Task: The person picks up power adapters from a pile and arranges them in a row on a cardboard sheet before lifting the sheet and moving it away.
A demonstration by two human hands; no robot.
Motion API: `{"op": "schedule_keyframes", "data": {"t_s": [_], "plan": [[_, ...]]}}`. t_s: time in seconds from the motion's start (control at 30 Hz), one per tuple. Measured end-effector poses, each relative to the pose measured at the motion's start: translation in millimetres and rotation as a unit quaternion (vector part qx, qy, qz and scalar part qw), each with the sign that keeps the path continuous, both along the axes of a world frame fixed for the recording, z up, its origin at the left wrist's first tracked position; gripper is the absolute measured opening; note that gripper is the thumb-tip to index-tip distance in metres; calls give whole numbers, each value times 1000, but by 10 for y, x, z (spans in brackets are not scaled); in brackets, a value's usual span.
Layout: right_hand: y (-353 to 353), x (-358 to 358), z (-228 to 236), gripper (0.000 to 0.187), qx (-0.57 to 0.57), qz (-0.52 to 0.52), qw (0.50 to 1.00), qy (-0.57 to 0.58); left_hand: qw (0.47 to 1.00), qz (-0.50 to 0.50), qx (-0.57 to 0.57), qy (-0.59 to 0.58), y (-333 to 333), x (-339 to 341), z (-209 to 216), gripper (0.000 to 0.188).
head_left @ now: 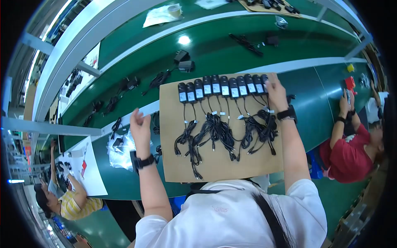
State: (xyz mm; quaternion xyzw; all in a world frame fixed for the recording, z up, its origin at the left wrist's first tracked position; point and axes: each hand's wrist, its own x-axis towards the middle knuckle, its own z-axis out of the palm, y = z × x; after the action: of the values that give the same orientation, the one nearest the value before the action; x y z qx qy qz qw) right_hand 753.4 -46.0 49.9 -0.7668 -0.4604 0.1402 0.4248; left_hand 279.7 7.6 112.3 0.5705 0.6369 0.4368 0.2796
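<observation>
A row of black power adapters with pale labels lies along the far side of a brown cardboard sheet. Their bundled black cables hang toward me across the board. My right hand is at the right end of the row, its fingers stretched out and its thumb against the last adapter, which it partly covers. Left of the cardboard, my left hand is raised over the bench with fingers apart and nothing in them. A black band circles each of my wrists.
Loose adapters and coiled cables lie on the green bench behind the board. Clear plastic bags sit left. White frame rails cross the left side. People work on both sides, one in a red shirt, one in yellow stripes.
</observation>
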Motion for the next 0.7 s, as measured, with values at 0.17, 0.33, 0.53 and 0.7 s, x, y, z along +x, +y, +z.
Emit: {"op": "schedule_keyframes", "data": {"t_s": [0.17, 0.33, 0.53, 0.7], "plan": [[-26, 389, -51, 39, -2, -19, 961, 276, 970, -135, 86, 183, 1416, 514, 184, 36], [-298, 487, -14, 37, -20, -57, 954, 295, 870, -222, -32, 439, 2497, 1016, -664, 48], [-1029, 695, 364, 33, -2, -172, 966, 190, 782, -308, -104, 532, 2852, 1423, -1262, 43], [-1116, 596, 534, 29, 63, -140, 961, 229, 832, -296, 31, 468, 3176, 962, -965, 21]]}}
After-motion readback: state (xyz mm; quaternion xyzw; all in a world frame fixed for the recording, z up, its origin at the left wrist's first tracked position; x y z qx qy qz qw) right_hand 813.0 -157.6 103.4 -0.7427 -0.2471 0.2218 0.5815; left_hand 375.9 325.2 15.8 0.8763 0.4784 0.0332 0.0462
